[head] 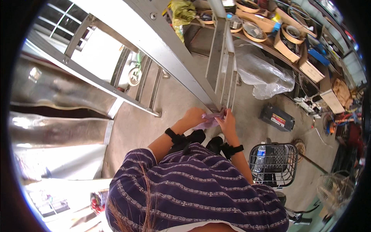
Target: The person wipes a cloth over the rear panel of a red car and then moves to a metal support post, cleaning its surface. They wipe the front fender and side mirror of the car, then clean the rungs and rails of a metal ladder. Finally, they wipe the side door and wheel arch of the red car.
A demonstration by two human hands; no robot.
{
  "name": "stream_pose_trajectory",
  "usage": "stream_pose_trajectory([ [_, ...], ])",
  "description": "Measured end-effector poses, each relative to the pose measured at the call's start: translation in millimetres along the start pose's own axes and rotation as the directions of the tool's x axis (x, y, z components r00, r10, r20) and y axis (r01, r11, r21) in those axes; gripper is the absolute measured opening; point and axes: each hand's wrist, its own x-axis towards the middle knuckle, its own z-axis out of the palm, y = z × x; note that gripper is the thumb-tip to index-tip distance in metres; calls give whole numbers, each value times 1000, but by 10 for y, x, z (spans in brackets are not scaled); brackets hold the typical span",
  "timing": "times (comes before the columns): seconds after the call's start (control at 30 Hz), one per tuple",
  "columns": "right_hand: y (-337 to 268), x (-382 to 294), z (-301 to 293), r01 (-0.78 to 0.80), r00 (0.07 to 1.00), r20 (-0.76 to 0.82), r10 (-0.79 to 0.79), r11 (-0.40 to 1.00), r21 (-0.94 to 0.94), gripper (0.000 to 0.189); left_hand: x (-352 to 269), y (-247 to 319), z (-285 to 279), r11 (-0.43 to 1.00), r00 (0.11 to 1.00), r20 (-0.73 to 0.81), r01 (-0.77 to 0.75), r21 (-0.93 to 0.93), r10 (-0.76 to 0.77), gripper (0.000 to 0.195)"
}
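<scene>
A pinkish-purple cloth (207,124) is bunched between my two hands in front of my body. My left hand (194,116) grips its left part, and my right hand (228,121) pinches the other end. Part of the cloth lies against the lower visible end of an aluminium ladder rail (176,61). Whether it wraps fully around the rail cannot be seen. Rungs (216,55) of the ladder rise just beyond my right hand. Black straps circle both wrists.
At left stands another ladder rail (95,79) with rungs. A workbench edge (269,49) carries round baskets (255,30) and boxes; plastic sheeting (262,69) hangs below. On the floor at right are a battery (277,117) and a bicycle's wire basket (273,179) holding a water bottle (260,158). A fan (333,188) stands farther right.
</scene>
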Motion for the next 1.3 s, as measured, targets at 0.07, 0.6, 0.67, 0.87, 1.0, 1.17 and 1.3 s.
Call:
stream_pose_trajectory([
  [0.07,110,-82,23,-14,1000,4,14,1000,12,41,-169,43,-71,995,999,-37,-1,-96,-3,32],
  [0.6,-1574,-323,690,-128,987,129,96,956,266,38,-1452,-873,-891,950,923,-262,-305,-58,281,28],
  [0.67,-1801,-353,909,-91,980,194,50,974,210,37,-1704,-1141,-1122,941,915,-267,-332,-68,303,27],
  [0.87,-2339,-253,1658,187,930,296,-220,973,134,30,-2403,-1986,-1599,959,942,-240,-264,-101,234,38],
  [1.0,-2794,-186,2013,345,873,297,-386,921,183,32,-2854,-2531,-1858,952,979,-185,-139,-271,90,34],
  [1.17,-3640,200,2058,385,855,294,-428,902,192,27,-3006,-2752,-2455,892,787,-573,-68,-447,-228,23],
  [1.3,-4390,759,2029,602,786,-11,-618,762,237,27,-2749,-2517,-3122,902,315,-931,-322,-287,-184,19],
])
